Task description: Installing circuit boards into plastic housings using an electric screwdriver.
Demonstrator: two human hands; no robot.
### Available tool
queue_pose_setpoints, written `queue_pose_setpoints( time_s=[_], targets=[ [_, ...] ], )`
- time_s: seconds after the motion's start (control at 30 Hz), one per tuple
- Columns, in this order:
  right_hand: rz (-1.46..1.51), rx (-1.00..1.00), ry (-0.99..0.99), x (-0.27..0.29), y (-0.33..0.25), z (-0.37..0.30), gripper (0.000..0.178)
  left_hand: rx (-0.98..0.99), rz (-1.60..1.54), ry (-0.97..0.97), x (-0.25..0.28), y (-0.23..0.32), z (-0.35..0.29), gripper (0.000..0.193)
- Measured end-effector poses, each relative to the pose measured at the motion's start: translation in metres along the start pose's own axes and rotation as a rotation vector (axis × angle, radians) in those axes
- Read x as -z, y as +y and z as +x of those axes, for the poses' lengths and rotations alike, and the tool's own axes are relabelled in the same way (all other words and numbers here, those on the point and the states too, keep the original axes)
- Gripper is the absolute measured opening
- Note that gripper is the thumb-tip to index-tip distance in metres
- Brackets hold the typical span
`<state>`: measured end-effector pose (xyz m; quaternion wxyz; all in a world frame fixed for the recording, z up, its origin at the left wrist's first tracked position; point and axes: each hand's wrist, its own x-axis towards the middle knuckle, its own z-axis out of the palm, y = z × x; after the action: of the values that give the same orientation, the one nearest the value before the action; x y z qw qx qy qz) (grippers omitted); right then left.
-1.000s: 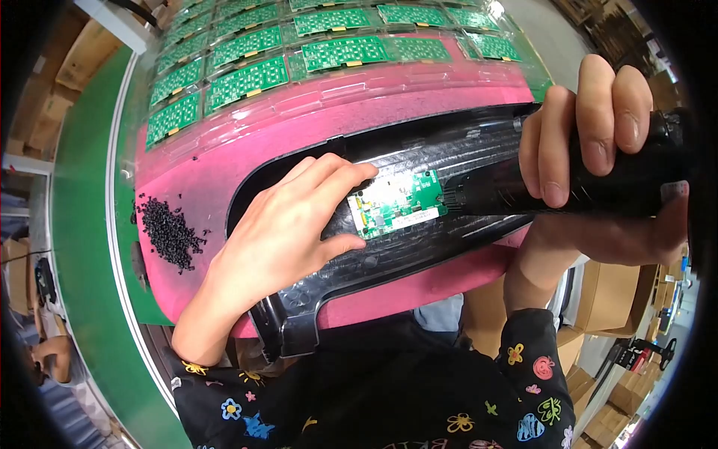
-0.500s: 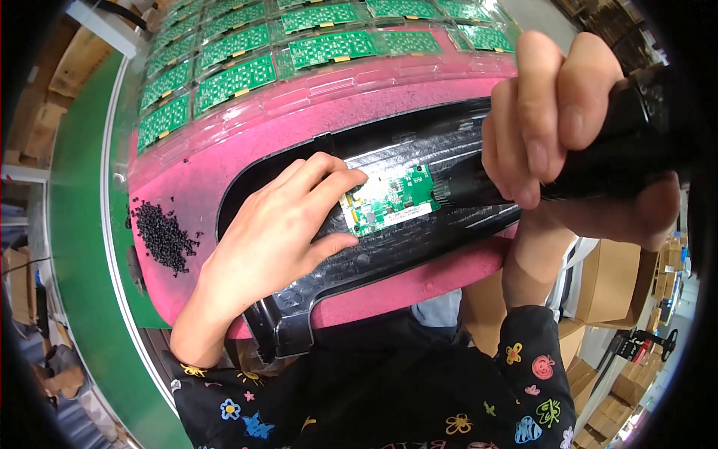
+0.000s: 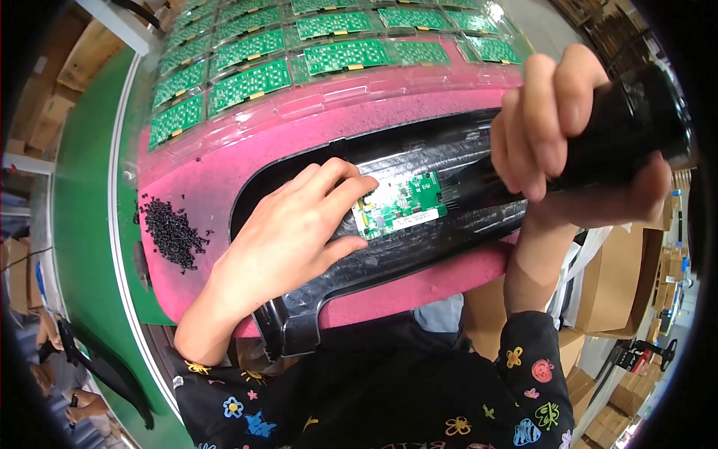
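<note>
Small green board (image 3: pixel 400 206) lying flat in the recess of a long black housing (image 3: pixel 419 247), about midway along it, tilted a little against the housing's length. Left hand (image 3: pixel 288 239) spread flat on the housing, fingertips (image 3: pixel 357 187) pressed to the board's left edge, apparently to pin it in its seat and stop it sliding. Right hand (image 3: pixel 557 138) wrapped tight around a thick black tool (image 3: pixel 624 127), tool angled down toward the board's right end, tip hidden behind the fingers, so contact with the board not to be told. Housing resting across a pink pad (image 3: pixel 224 172) on the surface, likely as cushioning against scratches, near end overhanging the pad's near edge toward the body. Heap of small black pellets (image 3: pixel 170 233) on the pad's left edge, well apart from the board, nothing to hinder there. Clear trays of green boards (image 3: pixel 299 60) in rows along the far edge of the pad, just beyond the housing, close but not in the tool's path. Green belt (image 3: pixel 82 224) curving along the left side. Cardboard boxes (image 3: pixel 621 277) down to the right, below the surface. Dark sleeves with coloured flower prints at the lower edge.
</note>
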<state>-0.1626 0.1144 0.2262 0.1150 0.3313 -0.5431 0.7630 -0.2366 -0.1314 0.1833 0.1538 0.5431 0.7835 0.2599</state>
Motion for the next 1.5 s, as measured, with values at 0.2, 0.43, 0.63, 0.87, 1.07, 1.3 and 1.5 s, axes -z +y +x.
queue_pose_setpoints(
  time_s=[0.2,0.43,0.63,0.87,1.07,1.3,1.5],
  targets=[
    [0.222,0.016,0.770,0.018,-0.008,-0.006,0.026,-0.048,0.035,0.126,0.000,-0.002,-0.004,0.047],
    [-0.115,0.041,1.044,0.045,0.015,-0.005,0.013,-0.156,0.141,0.440,0.015,-0.009,0.001,0.032],
    [-1.538,0.268,1.034,0.021,0.015,-0.020,0.066,0.079,0.322,0.339,0.013,-0.026,0.000,0.024],
    [-2.245,-0.306,0.949,0.011,-0.086,-0.155,0.062,0.012,0.327,0.256,0.014,-0.027,0.001,0.017],
    [-1.615,-0.908,1.248,0.013,-0.167,-0.263,0.032,-0.031,0.361,0.376,0.021,0.003,0.001,0.014],
    [-1.351,-0.720,0.849,0.003,-0.137,-0.282,0.079,-0.133,0.554,0.547,0.037,0.036,-0.012,0.018],
    [-1.021,-0.267,1.267,0.010,-0.141,-0.302,0.017,-0.183,0.566,0.550,0.055,0.035,-0.040,0.026]
  ],
)
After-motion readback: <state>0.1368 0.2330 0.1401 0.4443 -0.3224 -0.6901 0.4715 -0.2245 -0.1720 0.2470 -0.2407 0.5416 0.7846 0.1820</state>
